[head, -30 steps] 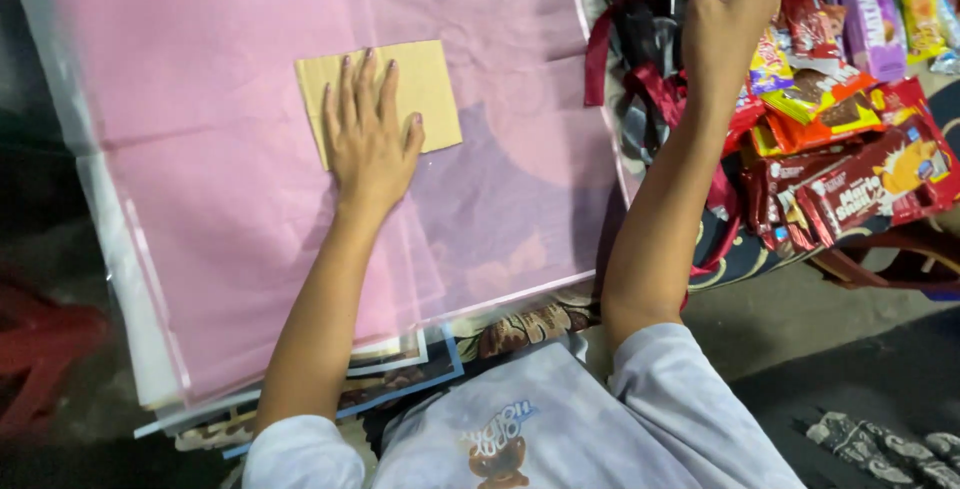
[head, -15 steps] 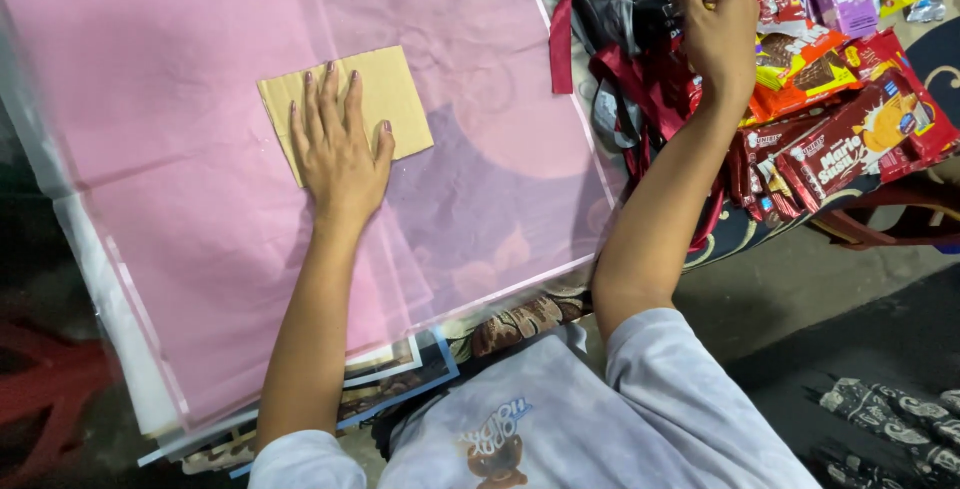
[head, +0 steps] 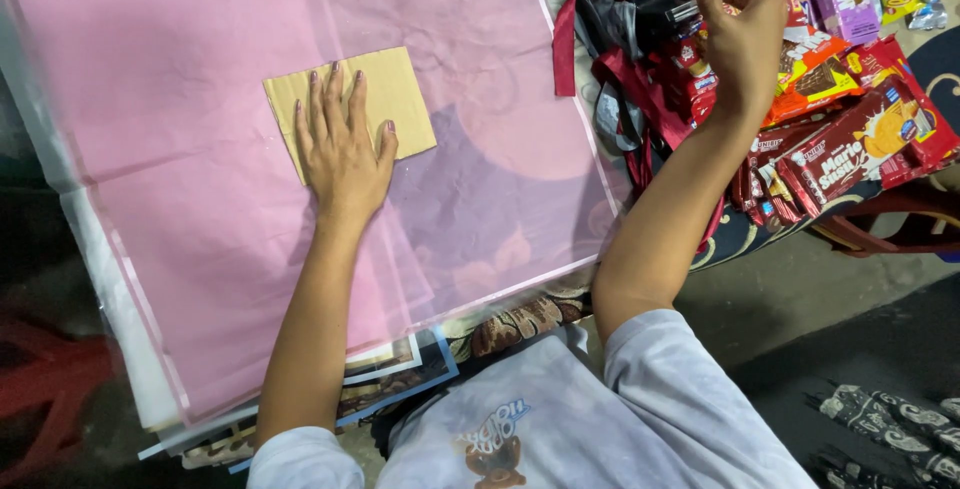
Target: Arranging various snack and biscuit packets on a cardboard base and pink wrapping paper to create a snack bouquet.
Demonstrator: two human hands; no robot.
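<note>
Pink tissue paper [head: 230, 249] covers most of the work surface, its right edge running from twelve o'clock down to about four o'clock, where the sheet ends just short of a heap of snack packets [head: 850, 139]; its lower edge overhangs a stack of printed sheets [head: 400, 369] at six o'clock. From my remote seat I see open paper all round the left hand [head: 342, 154], widest toward nine and seven o'clock, while the right side is crowded. That hand lies flat, fingers spread and palm down, pressing a tan cardboard square [head: 385, 99] that sits on the pink sheet just left of centre, one corner pointing toward four o'clock. My right hand [head: 742, 24] is up at one o'clock above the packets, fingers curled together as if pinching; what it pinches I cannot tell. Red and grey bag straps [head: 610, 59] lie between the paper's edge and the snacks. Against half a second ago, the cardboard and left hand keep the same pose on the sheet, and the right hand has stayed raised over the packets, fingers drawn tighter. No open container shows; the snacks lie loose in sealed wrappers.
</note>
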